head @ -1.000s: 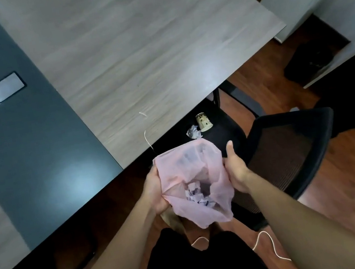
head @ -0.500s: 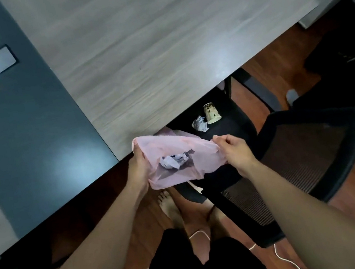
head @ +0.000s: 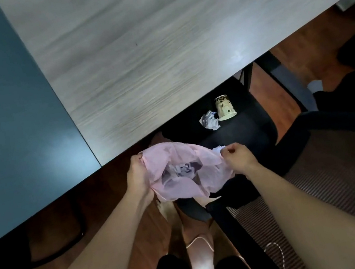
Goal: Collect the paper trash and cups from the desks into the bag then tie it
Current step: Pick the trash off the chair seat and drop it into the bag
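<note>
Thinly translucent, the pink bag point(head: 179, 176) shows crumpled paper point(head: 183, 170), both hands' point(head: 137, 178) point(head: 237, 156) grips pinching its edges.

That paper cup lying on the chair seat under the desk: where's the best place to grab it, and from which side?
The paper cup lies on its side on the black chair seat, its wider end toward you. Probably come from above with the right hand and pinch across the middle of its wall. The crumpled paper touches its left side, so keep your fingers right of it.
</note>
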